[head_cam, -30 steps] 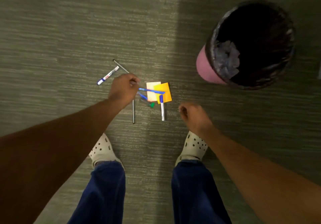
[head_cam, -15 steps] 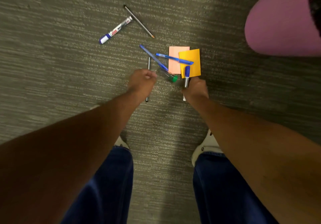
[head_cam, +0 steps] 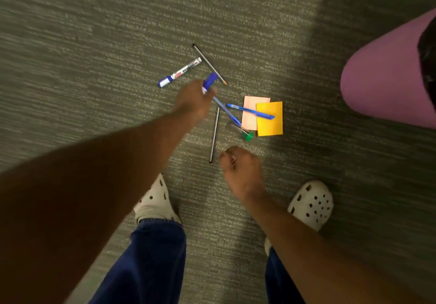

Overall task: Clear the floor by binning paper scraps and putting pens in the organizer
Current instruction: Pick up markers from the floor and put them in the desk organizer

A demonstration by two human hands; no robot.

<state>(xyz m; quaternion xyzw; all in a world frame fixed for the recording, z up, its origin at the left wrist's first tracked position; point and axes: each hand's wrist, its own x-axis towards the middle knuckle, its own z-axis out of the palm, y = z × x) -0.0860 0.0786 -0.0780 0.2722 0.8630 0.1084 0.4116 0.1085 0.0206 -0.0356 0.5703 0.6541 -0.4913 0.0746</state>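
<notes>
Head view, left hand (head_cam: 195, 101): fingers curled round a blue-capped marker (head_cam: 208, 82), lifted over the carpet (head_cam: 94, 44).
Right hand (head_cam: 240, 164): curled, seemingly empty, beside the grey pen (head_cam: 214, 136).
Pens: light, stiff, slick; likely best pinched mid-barrel.
Paper scraps: orange note (head_cam: 270, 124) overlapping pink note (head_cam: 249, 115), flimsy; probably lift by an edge.
Bin (head_cam: 389, 72): far right.
</notes>
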